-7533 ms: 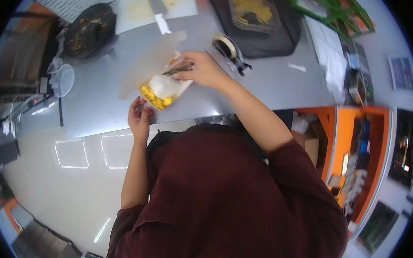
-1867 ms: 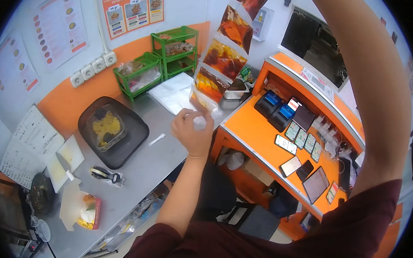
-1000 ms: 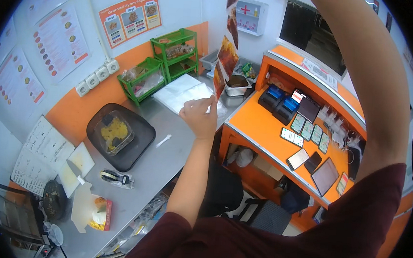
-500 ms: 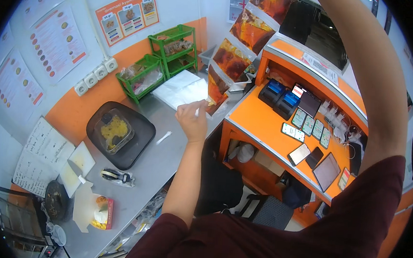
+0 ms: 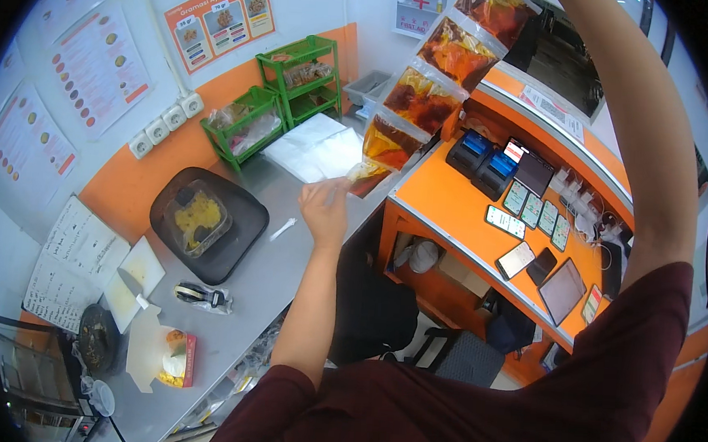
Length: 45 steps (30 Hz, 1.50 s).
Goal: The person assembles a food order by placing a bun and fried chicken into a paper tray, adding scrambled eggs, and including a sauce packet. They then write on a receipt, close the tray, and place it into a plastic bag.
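A long strip of joined clear sachets (image 5: pixel 426 102) with red-orange sauce inside hangs from the upper edge of the view down to the steel counter (image 5: pixel 226 327). At its bottom end my left hand (image 5: pixel 323 209) has its fingers pinched together on the lowest sachet. My right arm (image 5: pixel 651 134) is raised high along the right side, and its hand lies beyond the upper edge. White plastic sheets or bags (image 5: pixel 314 147) lie beside the strip's lower end. A small white plastic piece (image 5: pixel 283 229) rests on the counter near my left hand.
On the counter are a black tray (image 5: pixel 243 238) with a food tub (image 5: pixel 198 218), a wrapped black-handled tool (image 5: pixel 203 297), an open food box (image 5: pixel 173 362) and green racks (image 5: pixel 242 129). Phones (image 5: pixel 516 261) and blue-topped devices (image 5: pixel 483 160) stand on the orange desk (image 5: pixel 429 185).
The sachet strip has swung a little to the right and its sachets face me more fully. My left hand stays at its lower end, and its fingers have shifted slightly.
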### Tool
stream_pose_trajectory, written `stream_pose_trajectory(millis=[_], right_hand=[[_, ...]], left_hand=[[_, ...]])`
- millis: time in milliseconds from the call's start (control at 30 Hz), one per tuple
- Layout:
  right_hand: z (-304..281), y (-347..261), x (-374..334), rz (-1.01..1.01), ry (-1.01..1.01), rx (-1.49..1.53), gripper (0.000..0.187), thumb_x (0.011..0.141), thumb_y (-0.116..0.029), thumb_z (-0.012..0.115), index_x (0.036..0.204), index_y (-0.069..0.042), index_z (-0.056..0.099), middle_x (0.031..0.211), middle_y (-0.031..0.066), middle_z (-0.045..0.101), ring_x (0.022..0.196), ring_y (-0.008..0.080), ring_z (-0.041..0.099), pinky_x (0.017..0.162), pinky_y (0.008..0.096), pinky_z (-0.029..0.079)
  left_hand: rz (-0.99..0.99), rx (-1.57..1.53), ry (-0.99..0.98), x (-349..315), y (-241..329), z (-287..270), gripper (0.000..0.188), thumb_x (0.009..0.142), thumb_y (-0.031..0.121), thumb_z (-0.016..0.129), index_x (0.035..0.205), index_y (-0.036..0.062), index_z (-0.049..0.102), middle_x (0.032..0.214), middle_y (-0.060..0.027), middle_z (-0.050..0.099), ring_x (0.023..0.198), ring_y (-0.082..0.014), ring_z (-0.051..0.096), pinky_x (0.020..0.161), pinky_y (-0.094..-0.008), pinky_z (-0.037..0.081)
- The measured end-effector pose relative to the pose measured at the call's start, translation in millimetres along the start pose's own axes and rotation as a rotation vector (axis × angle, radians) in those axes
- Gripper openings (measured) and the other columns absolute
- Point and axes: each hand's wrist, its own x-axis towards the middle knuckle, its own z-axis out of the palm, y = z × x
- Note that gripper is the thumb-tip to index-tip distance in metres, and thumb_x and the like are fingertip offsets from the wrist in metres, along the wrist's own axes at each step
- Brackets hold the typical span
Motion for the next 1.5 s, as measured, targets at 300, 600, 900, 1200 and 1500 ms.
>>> stream_pose_trajectory(millis=[300,600,900,1200,1500], right_hand=[[7.2,-5.2,-29.8,-0.006,-0.004,0.237,0.018,0.081,-0.010,0.065,0.090,0.006,0.069,0.081,0.0179,0.065,0.069,0.0256,0.060,0.064,0.0392,0.051],[15.4,-54.7,-54.0,-0.290,-0.343,0.825,0.036,0.096,-0.009,0.053,0.125,0.013,0.050,0.123,0.0228,0.057,0.083,0.0191,0.060,0.078,0.0315,0.051],[48.0,-109.3,-93.5,-0.502,-0.342,1.093,0.028,0.094,-0.008,0.054,0.113,0.013,0.056,0.111,0.0230,0.061,0.078,0.0209,0.061,0.072,0.0335,0.051],[70.6,-154.7,-126.1,-0.644,-0.325,1.303,0.023,0.091,-0.007,0.055,0.102,0.012,0.062,0.099,0.0232,0.065,0.073,0.0227,0.062,0.066,0.0355,0.051],[118.0,-216.5,-147.2,-0.788,-0.336,1.315,0.021,0.088,-0.006,0.056,0.092,0.011,0.067,0.087,0.0229,0.069,0.069,0.0242,0.064,0.061,0.0373,0.051]], left_hand=[[-0.128,-0.110,-0.062,-2.4,0.4,-4.7,0.008,0.082,0.012,0.077,0.088,0.0073,0.074,0.090,-0.0066,0.071,0.088,-0.0243,0.061,0.084,-0.0375,0.046],[0.092,-0.090,-0.164,16.8,38.2,3.6,0.055,0.079,0.012,0.073,0.131,0.0080,0.057,0.125,-0.0105,0.059,0.111,-0.0239,0.052,0.096,-0.0360,0.042],[-0.077,-0.060,-0.447,57.3,-8.8,-74.4,0.085,0.065,0.009,0.067,0.147,0.0085,0.045,0.141,-0.0059,0.054,0.115,-0.0247,0.049,0.095,-0.0354,0.040],[0.010,0.053,-0.123,25.4,31.1,-124.0,0.106,0.064,0.042,0.091,0.148,0.0031,0.040,0.138,-0.0110,0.055,0.121,-0.0268,0.048,0.106,-0.0400,0.037],[-0.008,0.071,0.131,71.7,87.8,-244.1,0.075,0.092,0.058,0.057,0.137,-0.0027,0.052,0.122,-0.0128,0.061,0.101,-0.0201,0.057,0.091,-0.0355,0.042]])
